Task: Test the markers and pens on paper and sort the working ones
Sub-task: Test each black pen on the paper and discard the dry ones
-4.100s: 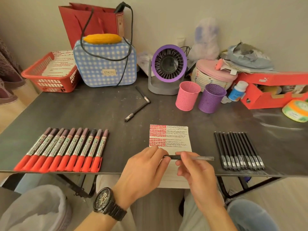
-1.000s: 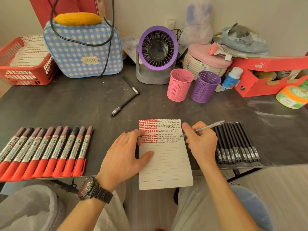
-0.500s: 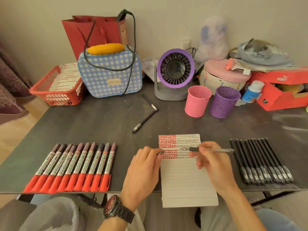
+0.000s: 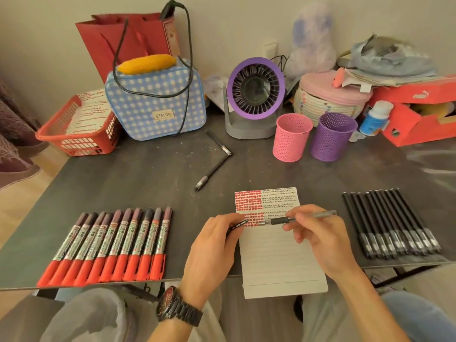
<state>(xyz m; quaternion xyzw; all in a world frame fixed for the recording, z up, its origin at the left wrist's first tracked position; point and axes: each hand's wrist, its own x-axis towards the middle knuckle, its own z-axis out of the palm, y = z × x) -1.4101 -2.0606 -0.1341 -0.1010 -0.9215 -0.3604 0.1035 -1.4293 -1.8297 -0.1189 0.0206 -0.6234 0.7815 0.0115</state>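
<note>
At the near edge: the paper (image 4: 278, 257) hangs over the front of the dark table (image 4: 148, 178). Its top rows are filled with red and black marks and its lower lines are bare.
Left hand (image 4: 209, 245): has a watch (image 4: 177, 309) on the wrist and pinches a black cap (image 4: 238, 225) between thumb and fingers at the paper's left edge.
Right hand (image 4: 318, 238): curled round the pen (image 4: 278, 220), fingertips on its dark grip.
Pen axis: nearly level, running left to right over the marked rows. The tip points left at the cap's open end, close but not touching.
Since a second ago: the pen slanted down then with its tip on the paper, and now it is level and turned toward the cap. The cap shows further out of the left hand.
Left of the paper: red markers (image 4: 108, 245) lie side by side, red ends toward the near edge.
Right of the paper: black pens (image 4: 389, 225) lie in a tight row, fanned slightly.
Mid-table: two loose pens (image 4: 213, 172) meet at an angle.
Further back: pink cup (image 4: 291, 137) and purple cup (image 4: 332, 137) stand upright, just beside each other.
Against the wall (image 4: 246, 25): red basket (image 4: 79, 139), checked bag (image 4: 155, 99), purple fan (image 4: 255, 90) and red box (image 4: 419, 112).
</note>
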